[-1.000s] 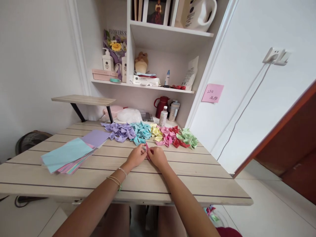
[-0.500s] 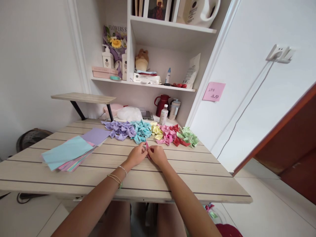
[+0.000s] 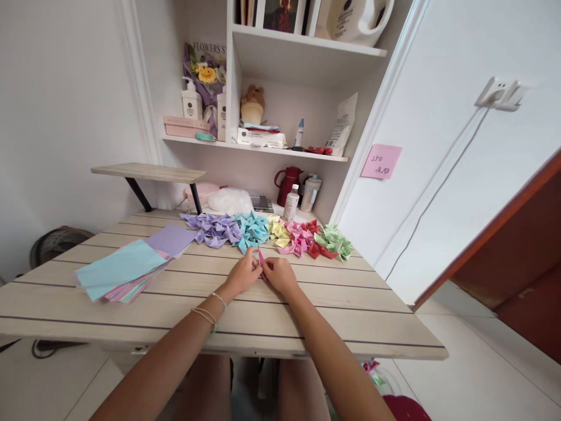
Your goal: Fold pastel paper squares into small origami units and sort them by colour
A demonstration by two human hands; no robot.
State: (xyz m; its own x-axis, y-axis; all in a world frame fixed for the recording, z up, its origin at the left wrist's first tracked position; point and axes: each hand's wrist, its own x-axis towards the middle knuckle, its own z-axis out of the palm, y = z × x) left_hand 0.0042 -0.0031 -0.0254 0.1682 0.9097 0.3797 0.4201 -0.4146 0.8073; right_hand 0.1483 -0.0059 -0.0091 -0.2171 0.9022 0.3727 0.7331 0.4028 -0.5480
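Observation:
A small folded piece of pink paper stands upright between my hands at the middle of the table. My left hand grips it from the left, its index finger raised a little. From the right, my right hand pinches the same paper with thumb and fingertips. Just beyond lie heaps of folded paper shapes: purple, blue, yellow, pink, red and green. The fingers partly hide the pink paper.
A fanned stack of coloured paper sheets lies on the table's left. Behind the heaps stand a clear bottle, a dark red jug and a tumbler. A small raised shelf stands at the back left.
My left index finger has lifted slightly away from the pink paper, so more of its tip shows. Both hands stay in the same place.

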